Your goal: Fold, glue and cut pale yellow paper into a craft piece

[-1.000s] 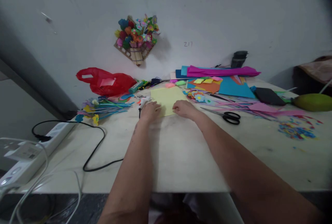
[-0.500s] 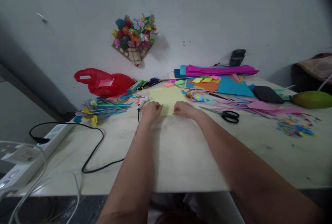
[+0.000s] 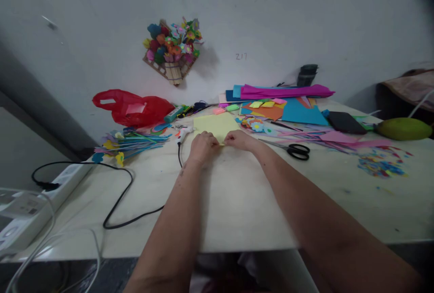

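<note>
A pale yellow sheet of paper lies on the table in front of me. At its near edge my left hand has its fingers closed on the paper. My right hand pinches the same edge just to the right, and the two sets of fingertips almost meet. A small strip of the near edge shows between them; whether it is folded I cannot tell. Left of the sheet lies a white glue gun with a black cord. Black-handled scissors rest to the right of my right hand.
Paper flowers on stems and a red plastic bag are at the left. Coloured sheets, a dark flat object and paper scraps spread over the right. A power strip and cables run along the left edge.
My left hand has moved right along the near edge of the yellow paper, closer to my right hand. The right hand has shifted only slightly. The whole view has drifted a little.
</note>
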The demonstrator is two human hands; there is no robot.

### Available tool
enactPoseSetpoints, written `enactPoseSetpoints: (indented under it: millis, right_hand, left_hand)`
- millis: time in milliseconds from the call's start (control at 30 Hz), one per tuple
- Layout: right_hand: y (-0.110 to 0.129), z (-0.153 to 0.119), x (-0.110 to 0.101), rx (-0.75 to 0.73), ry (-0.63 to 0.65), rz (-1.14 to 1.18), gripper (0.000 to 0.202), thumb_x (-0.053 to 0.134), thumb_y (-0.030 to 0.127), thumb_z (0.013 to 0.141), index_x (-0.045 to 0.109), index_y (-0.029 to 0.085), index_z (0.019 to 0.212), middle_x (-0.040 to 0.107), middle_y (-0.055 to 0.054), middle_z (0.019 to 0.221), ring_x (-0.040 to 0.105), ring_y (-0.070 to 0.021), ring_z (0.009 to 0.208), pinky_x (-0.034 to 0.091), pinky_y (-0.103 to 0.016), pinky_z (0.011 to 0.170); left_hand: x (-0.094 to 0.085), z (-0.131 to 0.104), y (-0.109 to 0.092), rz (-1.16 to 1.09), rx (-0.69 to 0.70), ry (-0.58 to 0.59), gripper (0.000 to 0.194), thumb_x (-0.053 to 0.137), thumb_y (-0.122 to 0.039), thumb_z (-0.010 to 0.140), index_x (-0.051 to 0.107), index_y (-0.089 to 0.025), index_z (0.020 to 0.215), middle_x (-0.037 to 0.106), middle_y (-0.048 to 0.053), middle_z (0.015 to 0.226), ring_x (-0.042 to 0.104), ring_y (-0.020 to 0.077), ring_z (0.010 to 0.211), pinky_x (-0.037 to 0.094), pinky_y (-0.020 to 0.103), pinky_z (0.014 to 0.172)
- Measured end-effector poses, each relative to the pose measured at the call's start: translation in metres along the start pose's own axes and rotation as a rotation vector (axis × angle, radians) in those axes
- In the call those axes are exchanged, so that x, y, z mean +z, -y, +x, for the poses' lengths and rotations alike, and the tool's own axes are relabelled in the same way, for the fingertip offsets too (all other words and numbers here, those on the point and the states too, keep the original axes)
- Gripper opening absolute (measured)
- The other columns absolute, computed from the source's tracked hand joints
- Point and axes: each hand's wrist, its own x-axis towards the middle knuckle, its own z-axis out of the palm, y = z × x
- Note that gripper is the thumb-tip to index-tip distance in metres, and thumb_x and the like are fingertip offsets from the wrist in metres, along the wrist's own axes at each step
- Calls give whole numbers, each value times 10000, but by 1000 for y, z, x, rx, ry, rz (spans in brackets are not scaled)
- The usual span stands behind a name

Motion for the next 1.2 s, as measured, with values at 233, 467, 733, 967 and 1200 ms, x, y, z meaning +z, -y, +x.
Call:
enactPoseSetpoints:
  millis: [233,467,733,967,1200]
  right_hand:
    - [4,-8,-9,-171,-96,-290,185,610,303,746,700,195,867,670,-42,909,568,-165,865,366,-228,709]
    - [6,-6,-3,-225,-19,-442,148,582,249,776,716,211,825,656,-51,928,556,-174,915,347,-228,684]
    - [6,-6,4,-247,34,-473,184,522,201,795,696,235,848,652,-30,925,567,-151,867,336,-216,628]
    - [10,-8,6,-249,-13,-427,181,533,218,792,686,228,889,656,-28,937,567,-150,886,352,-208,643]
    - [14,-7,7,-136,-1,-334,135,570,212,752,690,224,813,656,-10,941,565,-131,846,351,-194,615]
  left_hand:
    - [-1,-3,6,-35,-30,16,134,593,-261,761,716,-210,750,657,56,830,530,177,809,373,281,688]
    - [-3,-5,8,-86,-84,68,123,597,-239,733,715,-202,729,655,58,812,547,175,821,391,263,721]
    - [5,-10,16,-199,-197,72,101,629,-265,673,703,-221,727,662,13,787,564,138,709,382,230,600]
    - [7,-10,18,-293,-228,68,86,628,-253,660,689,-222,713,667,9,771,568,129,696,390,218,601]
    - [18,-11,28,-427,-256,82,99,644,-272,640,674,-207,709,666,4,748,569,121,671,411,213,594]
